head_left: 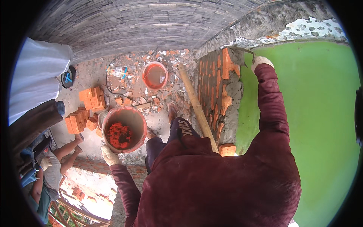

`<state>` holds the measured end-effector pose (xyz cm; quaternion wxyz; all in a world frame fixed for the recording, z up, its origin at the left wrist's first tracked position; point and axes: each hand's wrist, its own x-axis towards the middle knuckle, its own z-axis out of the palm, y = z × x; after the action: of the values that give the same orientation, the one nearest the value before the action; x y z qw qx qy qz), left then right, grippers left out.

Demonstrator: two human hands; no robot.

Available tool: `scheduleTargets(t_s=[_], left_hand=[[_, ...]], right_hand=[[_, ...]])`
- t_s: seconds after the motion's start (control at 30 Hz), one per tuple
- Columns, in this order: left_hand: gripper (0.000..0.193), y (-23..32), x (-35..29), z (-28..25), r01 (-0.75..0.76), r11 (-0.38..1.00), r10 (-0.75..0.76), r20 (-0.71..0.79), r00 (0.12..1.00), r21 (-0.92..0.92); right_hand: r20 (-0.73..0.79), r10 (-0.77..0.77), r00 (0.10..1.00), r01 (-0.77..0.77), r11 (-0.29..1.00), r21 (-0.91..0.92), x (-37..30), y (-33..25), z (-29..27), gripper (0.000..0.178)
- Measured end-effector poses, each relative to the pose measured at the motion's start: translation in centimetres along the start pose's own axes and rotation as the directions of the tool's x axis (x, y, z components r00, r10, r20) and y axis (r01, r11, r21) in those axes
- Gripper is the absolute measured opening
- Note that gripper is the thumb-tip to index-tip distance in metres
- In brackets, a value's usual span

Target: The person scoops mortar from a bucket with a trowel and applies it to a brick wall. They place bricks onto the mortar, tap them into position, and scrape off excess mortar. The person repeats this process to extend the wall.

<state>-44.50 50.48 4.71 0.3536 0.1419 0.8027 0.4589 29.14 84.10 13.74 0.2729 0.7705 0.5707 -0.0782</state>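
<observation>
My left hand (109,155), in a pale work glove, grips the near rim of a large orange bucket (142,120). Inside it lies a reddish-orange mass (119,135) that covers part of the bottom. My right arm reaches far forward, and my gloved right hand (262,62) is closed around a trowel (244,49). Its thin metal blade lies over the top end of a brick wall (211,81), close to the rough grey mortar (235,90) on the wall's edge. The trowel's handle is mostly hidden by the glove.
A bamboo pole (196,108) leans along the wall. A smaller orange bucket (155,75) with greyish liquid stands amid brick rubble (132,81). Stacked bricks (76,120) lie left; another person's legs (68,151) are beyond. A green wall (317,113) stands right.
</observation>
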Motion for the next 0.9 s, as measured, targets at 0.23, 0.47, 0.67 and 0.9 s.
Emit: scheduleTargets(t_s=[0.23,0.47,0.67,0.9], left_hand=[[0.056,1.8,-0.5,3.2,0.055,0.990,-0.052,0.024,0.998,-0.133],[0.054,3.1,0.1,3.2,0.002,0.997,0.007,0.119,0.993,-0.074],[0.058,2.3,2.3,4.3,0.001,0.989,0.018,0.128,0.992,-0.145],[0.054,4.3,3.2,4.9,-0.079,0.990,0.095,0.136,0.986,-0.116]], right_hand=[[0.064,0.015,0.998,-0.040,0.908,0.417,-5.1,0.6,9.3,0.051],[0.620,0.022,0.784,-0.597,-0.247,0.764,-7.7,-0.6,12.0,0.036],[0.497,-0.318,0.807,-0.553,-0.700,0.451,-4.9,-1.7,11.3,0.035],[0.484,-0.363,0.796,-0.548,-0.771,0.324,-12.0,-2.0,18.7,0.036]])
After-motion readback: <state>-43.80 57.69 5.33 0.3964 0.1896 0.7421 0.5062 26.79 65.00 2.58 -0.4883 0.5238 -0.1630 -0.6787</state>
